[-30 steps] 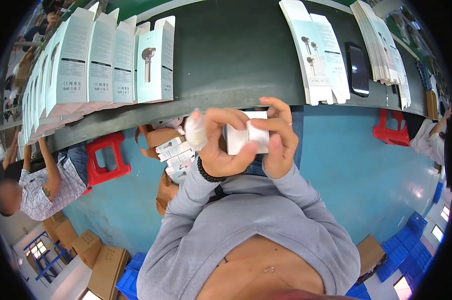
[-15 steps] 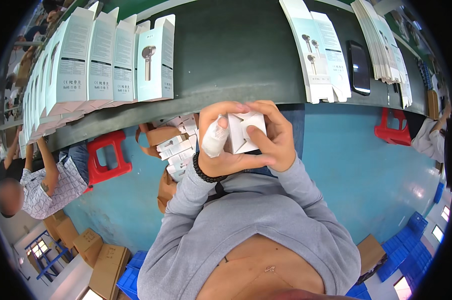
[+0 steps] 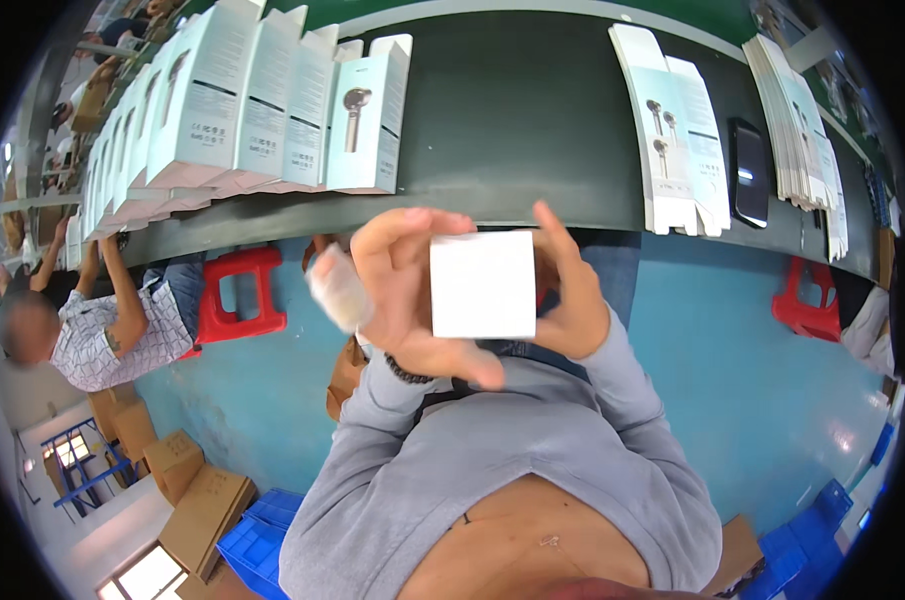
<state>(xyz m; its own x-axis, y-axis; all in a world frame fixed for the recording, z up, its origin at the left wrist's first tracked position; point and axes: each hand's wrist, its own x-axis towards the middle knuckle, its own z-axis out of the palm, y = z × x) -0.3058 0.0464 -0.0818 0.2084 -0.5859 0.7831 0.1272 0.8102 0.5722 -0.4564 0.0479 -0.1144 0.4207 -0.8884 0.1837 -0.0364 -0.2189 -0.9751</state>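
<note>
Between my hands is a white carton (image 3: 483, 285), its closed square end turned up and its long sides hidden below. My left hand (image 3: 400, 295) curves round the carton's left side, thumb at the lower corner and fingers at the far edge, slightly blurred. One finger of it wears a white bandage (image 3: 339, 288). On the other side my right hand (image 3: 578, 308) grips the carton, its thumb and index finger showing while the other fingers are partly hidden. A row of upright light-blue cartons (image 3: 368, 120) with a pictured handheld device stands on the table at the left.
Flat folded cartons (image 3: 669, 140) lie on the dark table (image 3: 512, 110) at the right, beside a black phone (image 3: 748, 175) and another flat stack (image 3: 787, 125). Red stools (image 3: 242, 295) stand below the table edge. A person in a patterned shirt (image 3: 122, 345) sits at the left.
The carton's end, with flaps partly folded under my right thumb, now shows as a smooth closed square. My fingers have spread toward its sides, and the view has shifted slightly.
</note>
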